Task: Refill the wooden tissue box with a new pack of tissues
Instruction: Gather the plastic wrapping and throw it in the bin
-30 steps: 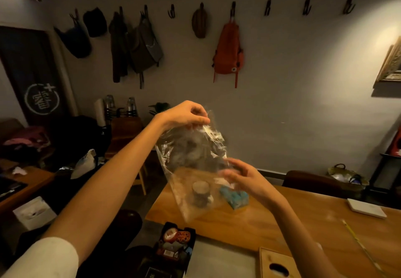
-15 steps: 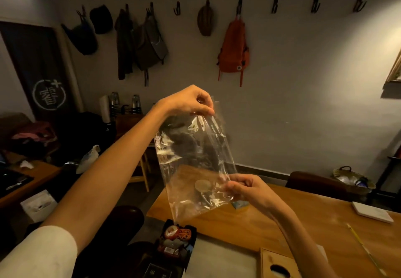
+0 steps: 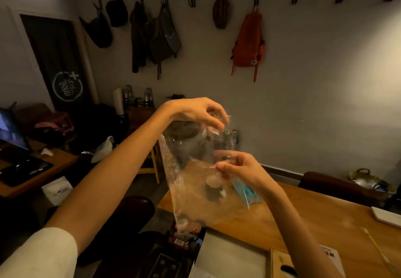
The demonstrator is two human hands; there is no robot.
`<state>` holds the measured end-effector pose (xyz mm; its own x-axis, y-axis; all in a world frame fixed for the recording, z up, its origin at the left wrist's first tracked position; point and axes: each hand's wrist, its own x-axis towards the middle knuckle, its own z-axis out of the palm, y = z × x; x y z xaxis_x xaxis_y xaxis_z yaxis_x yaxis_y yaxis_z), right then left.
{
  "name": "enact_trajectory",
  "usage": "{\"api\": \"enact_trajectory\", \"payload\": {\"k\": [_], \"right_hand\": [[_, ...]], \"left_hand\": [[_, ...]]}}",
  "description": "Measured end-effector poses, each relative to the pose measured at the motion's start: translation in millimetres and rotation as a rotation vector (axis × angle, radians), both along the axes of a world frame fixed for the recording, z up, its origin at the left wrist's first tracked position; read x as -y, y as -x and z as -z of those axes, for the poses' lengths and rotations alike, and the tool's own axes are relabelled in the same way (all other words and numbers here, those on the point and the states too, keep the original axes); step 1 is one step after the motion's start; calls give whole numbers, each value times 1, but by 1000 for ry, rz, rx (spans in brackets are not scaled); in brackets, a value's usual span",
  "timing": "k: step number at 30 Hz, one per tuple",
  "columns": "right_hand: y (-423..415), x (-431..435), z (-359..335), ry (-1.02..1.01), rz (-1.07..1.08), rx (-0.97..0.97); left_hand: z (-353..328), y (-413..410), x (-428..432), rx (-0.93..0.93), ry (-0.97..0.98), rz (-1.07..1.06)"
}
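I hold an empty clear plastic wrapper (image 3: 191, 193) up in the air over the near end of the wooden table (image 3: 303, 219). My left hand (image 3: 195, 112) pinches its top edge from above. My right hand (image 3: 238, 169) pinches its right side about halfway down. The wooden tissue box lid (image 3: 280, 262), with an oval slot, lies at the bottom edge, partly cut off and partly hidden by my right forearm. A white flat pack (image 3: 230, 256) lies just left of it.
A small dark jar (image 3: 213, 187) and a blue packet (image 3: 245, 191) sit on the table behind the wrapper. A white flat object (image 3: 386, 214) lies far right. A dark box of small items (image 3: 184, 236) sits below the table corner. Bags hang on the wall hooks.
The wrapper and both hands have come lower in view as my head tilted. My right hand shifted up along the wrapper's right side; my left hand still holds the top.
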<state>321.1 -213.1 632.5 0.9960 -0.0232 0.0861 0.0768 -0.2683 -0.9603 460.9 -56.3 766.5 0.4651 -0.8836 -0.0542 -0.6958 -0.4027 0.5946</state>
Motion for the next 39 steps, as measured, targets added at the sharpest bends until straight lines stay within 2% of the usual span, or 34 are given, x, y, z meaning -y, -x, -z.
{"api": "enact_trajectory", "payload": {"k": [1, 2, 5, 6, 7, 9, 10, 12, 14, 17, 23, 26, 28, 32, 34, 36, 38, 39], "right_hand": [[-5, -6, 2, -20, 14, 18], [-8, -11, 7, -65, 29, 29], [-13, -20, 22, -224, 80, 32], [-16, -23, 27, -257, 73, 26], [-21, -28, 32, -282, 61, 15], [-30, -45, 39, -319, 26, -21], [-36, -57, 43, -335, -1, -46], [-44, -88, 50, -348, -61, -86], [-50, -120, 61, -373, -118, -115], [-50, -164, 78, -315, -194, -80], [-39, -236, 117, 50, -412, -2], [-36, -264, 144, 38, -409, -89], [-33, -284, 162, 96, -438, -105], [-16, -323, 194, 380, -506, 27], [-6, -341, 198, 376, -559, 28], [4, -360, 194, 365, -660, -4], [10, -384, 184, 411, -815, -12], [12, -398, 177, 423, -875, -2]], "left_hand": [[-3, -2, -17, -41, 36, -19], [-2, -5, -39, -44, 151, -78], [39, -1, -116, 107, 622, -454], [67, 9, -136, 86, 684, -542], [99, 22, -153, -14, 690, -567], [159, 49, -172, -286, 626, -524], [180, 56, -179, -359, 618, -524], [206, 67, -194, -439, 764, -602], [215, 78, -215, -414, 887, -711], [226, 100, -257, -278, 843, -859], [257, 150, -347, -288, 726, -1119], [274, 176, -373, -256, 652, -1279], [294, 194, -386, -209, 550, -1395], [345, 231, -407, -43, 303, -1586], [356, 252, -418, 20, 193, -1571], [356, 271, -429, 18, -28, -1414], [348, 281, -436, -146, -145, -1264], [345, 282, -439, -266, -98, -1247]]}}
